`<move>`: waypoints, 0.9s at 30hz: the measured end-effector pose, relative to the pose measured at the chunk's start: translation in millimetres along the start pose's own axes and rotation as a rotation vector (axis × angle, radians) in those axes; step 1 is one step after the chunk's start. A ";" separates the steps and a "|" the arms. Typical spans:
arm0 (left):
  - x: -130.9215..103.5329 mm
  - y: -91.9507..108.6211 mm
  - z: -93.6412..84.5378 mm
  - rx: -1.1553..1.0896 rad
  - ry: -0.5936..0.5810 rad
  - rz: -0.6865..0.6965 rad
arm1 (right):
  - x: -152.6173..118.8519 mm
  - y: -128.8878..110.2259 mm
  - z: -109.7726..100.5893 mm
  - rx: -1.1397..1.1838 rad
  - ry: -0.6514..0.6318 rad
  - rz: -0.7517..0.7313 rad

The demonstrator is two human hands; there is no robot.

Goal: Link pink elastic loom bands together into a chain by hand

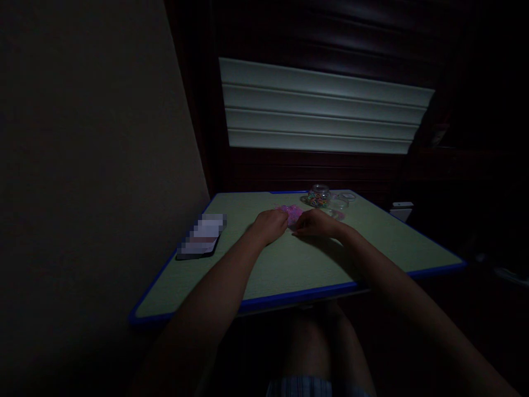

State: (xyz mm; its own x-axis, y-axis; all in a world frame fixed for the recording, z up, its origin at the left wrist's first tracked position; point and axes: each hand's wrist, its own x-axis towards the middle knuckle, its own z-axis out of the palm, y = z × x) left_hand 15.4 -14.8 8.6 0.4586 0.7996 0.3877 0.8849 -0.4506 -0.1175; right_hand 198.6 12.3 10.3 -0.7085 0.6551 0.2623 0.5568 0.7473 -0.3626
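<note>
A small heap of pink, shiny bits (pixel 292 213) lies on the pale green table, too dim to tell their kind. Against its left side rests my left hand (pixel 271 225), fingers curled in and closed, with whatever they hold hidden. My right hand (pixel 318 222) is at the heap's right edge, its fingers bent toward the thumb in a pinch low over the tabletop. Anything between those fingertips is too small to make out. Just behind my right hand stands a clear round jar (pixel 319 197) holding many-coloured small rings.
The table (pixel 264 270) has a blue rim. Right of the jar sit a clear open container (pixel 339 204) and a clear round lid (pixel 347 196). A phone-like flat object (pixel 202 237), blurred out, lies at the left edge. A wall (pixel 103 138) rises on the left.
</note>
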 end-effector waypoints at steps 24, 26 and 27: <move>-1.1 1.9 -2.8 0.006 -0.008 -0.015 | 5.5 2.4 4.6 -0.148 0.030 -0.090; -1.2 1.8 -2.8 0.001 -0.007 -0.014 | 6.3 4.6 6.0 -0.150 0.040 -0.092; -1.2 1.8 -2.9 0.001 -0.009 -0.014 | 6.6 5.2 6.4 -0.147 0.040 -0.092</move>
State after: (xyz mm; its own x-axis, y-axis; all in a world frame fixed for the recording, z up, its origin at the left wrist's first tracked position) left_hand 16.2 -17.7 10.6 0.4466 0.8093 0.3815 0.8915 -0.4389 -0.1126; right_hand 194.0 19.8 4.4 -0.7432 0.5848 0.3252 0.5499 0.8107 -0.2012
